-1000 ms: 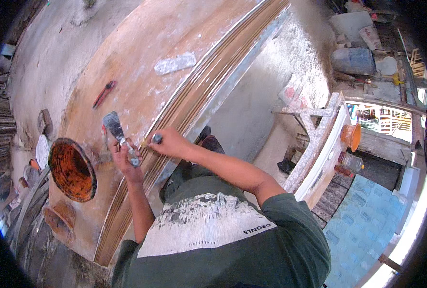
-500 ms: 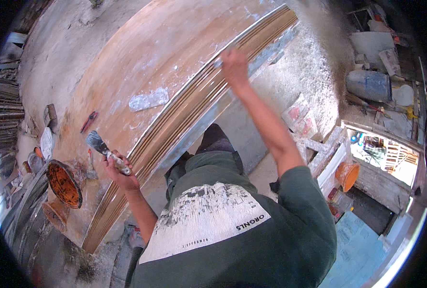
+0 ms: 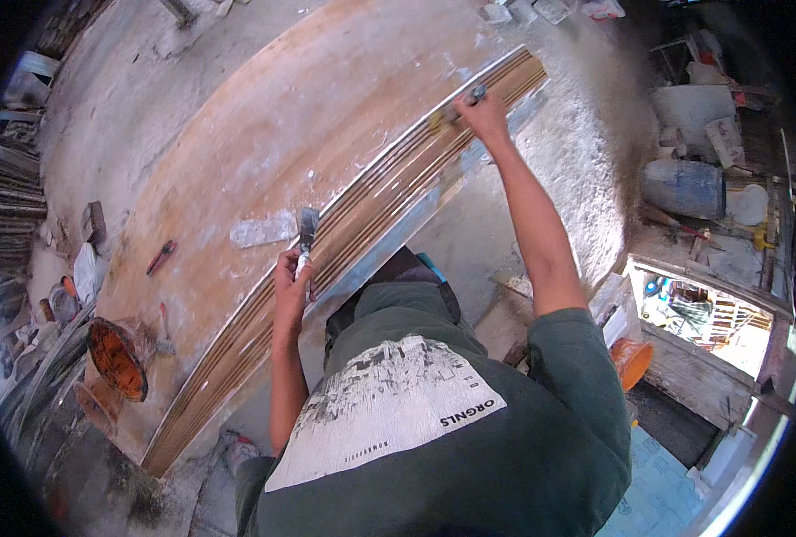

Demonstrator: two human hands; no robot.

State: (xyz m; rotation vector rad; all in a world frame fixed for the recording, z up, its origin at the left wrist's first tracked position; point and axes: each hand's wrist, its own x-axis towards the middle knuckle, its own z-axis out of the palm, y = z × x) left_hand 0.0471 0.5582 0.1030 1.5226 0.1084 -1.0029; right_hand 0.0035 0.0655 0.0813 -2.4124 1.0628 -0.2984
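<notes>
A long brown moulding with parallel grooves (image 3: pixel 362 210) lies slantwise on a broad tabletop (image 3: pixel 228 161), from near left to far right. My left hand (image 3: pixel 289 291) is closed round the handle of a putty knife (image 3: pixel 308 234); its blade points away from me, over the moulding's far edge. Close to the moulding's far right end, my right hand (image 3: pixel 485 116) grips what looks like a brush (image 3: pixel 443 119), blurred, with its yellowish end against the grooves. Beyond the putty knife lies a flat, white-smeared slab (image 3: pixel 262 230).
A small red and dark tool (image 3: pixel 161 257) and another thin-handled tool (image 3: pixel 163 329) lie at left on the tabletop. Nearby, an orange bucket (image 3: pixel 118 358) leans with its mouth toward me. A blue-grey drum (image 3: pixel 683 189) and an orange pot (image 3: pixel 632 362) are on the right.
My left hand has moved right with the putty knife, bringing it over the moulding's edge. My right hand has shifted right along the moulding. The whole view has tilted slightly.
</notes>
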